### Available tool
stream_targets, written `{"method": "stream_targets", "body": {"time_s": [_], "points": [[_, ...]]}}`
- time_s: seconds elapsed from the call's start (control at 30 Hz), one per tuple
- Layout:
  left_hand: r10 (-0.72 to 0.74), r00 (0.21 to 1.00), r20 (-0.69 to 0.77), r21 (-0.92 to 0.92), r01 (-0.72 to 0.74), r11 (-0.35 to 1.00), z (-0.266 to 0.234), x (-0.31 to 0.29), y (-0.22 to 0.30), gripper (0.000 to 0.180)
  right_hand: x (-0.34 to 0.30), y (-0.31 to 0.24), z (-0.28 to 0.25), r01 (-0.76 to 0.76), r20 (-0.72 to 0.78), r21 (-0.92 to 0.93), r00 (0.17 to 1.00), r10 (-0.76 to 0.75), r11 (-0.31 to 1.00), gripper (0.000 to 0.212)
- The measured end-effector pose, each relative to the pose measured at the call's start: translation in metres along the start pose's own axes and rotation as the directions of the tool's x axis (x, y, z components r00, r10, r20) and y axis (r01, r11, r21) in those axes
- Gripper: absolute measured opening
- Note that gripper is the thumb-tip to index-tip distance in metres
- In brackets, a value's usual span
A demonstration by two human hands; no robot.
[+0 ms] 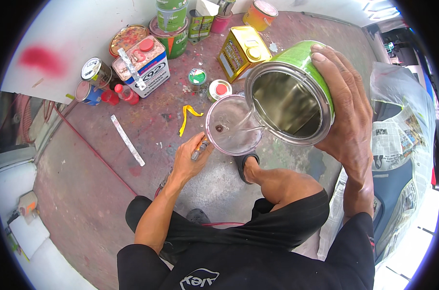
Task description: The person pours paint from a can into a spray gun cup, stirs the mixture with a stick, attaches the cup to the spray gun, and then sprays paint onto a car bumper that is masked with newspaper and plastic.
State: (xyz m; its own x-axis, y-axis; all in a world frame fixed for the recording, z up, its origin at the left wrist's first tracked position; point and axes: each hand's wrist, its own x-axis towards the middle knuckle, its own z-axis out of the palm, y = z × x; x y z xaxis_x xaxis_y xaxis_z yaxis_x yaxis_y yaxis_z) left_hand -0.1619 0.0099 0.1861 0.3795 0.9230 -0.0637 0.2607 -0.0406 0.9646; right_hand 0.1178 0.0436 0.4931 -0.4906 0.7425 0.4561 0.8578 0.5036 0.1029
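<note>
My right hand (345,101) is wrapped round a large green paint can (297,54), tilted with its open mouth toward the left. Clear liquid runs over its metal rim in a thin stream. The stream falls into the round translucent cup (229,140) of a spray gun. Below and left of that cup, my left hand (191,157) is closed on the gun, whose metal body (200,150) shows only in part between the fingers. A dark round hole is visible in the cup's bottom. The can's rim overlaps the cup's right edge.
Beyond the cup stand a gold tin (241,50), a small can with a red cap (220,90) and a white thinner can (147,72). A yellow strip (186,118) and a white stick (127,140) lie on the floor. A red hose (96,152) crosses leftward; newspaper-masked panels (398,145) stand right.
</note>
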Motion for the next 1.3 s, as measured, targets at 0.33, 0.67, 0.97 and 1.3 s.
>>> {"method": "stream_targets", "body": {"time_s": [0.33, 0.67, 0.97, 1.3], "points": [[-0.010, 1.000, 0.003, -0.023, 0.010, 1.000, -0.002, 0.004, -0.001, 0.036, 0.004, 0.002, 0.004, 0.026, 0.010, -0.027, 1.000, -0.026, 0.999, 0.105], [0.033, 0.999, -0.014, -0.041, -0.033, 0.999, -0.002, 0.003, -0.006, 0.037, 0.007, 0.000, 0.002, 0.035, 0.018, -0.031, 0.999, -0.035, 0.999, 0.108], [0.031, 0.999, -0.017, -0.033, -0.032, 0.999, -0.001, 0.004, -0.003, 0.037, 0.007, -0.001, 0.000, 0.031, 0.020, -0.059, 0.999, -0.030, 0.998, 0.109], [0.026, 1.000, -0.006, -0.008, -0.026, 1.000, 0.000, 0.000, -0.009, 0.039, -0.005, 0.007, 0.012, -0.212, 0.109, 0.298, 0.976, 0.188, 0.931, 0.112]]}}
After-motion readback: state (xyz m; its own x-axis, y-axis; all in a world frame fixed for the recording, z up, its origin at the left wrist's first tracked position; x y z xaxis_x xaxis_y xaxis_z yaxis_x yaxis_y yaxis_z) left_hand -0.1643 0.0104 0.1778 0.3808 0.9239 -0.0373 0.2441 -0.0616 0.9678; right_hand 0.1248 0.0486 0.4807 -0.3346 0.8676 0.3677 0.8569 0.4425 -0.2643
